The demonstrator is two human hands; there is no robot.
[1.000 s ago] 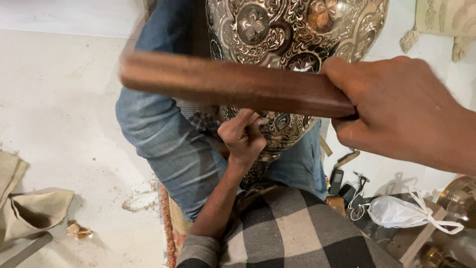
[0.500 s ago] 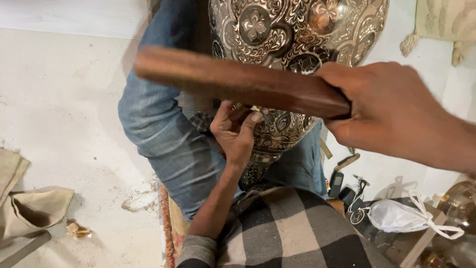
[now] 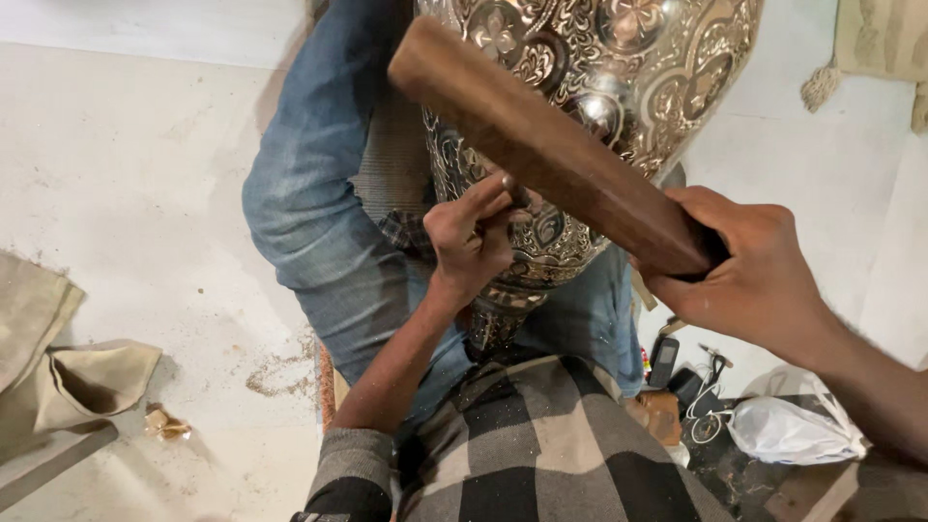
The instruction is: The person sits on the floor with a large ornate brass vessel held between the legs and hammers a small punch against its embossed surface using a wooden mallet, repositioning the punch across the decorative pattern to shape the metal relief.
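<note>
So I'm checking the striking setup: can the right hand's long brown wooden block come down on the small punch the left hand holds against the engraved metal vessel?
Probably yes: the wooden block hangs just above the punch, nothing between them.

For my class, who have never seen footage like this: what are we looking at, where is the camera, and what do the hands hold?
The camera sits on a person's head and looks down at their own two bare hands. The right hand grips a wooden bat, raised at a slant. The left hand pinches a small tool, mostly hidden, against an ornate metal vessel resting between the person's jeans-clad legs. On the pale floor lie folded cloth at left and a white plastic bag at right.
</note>
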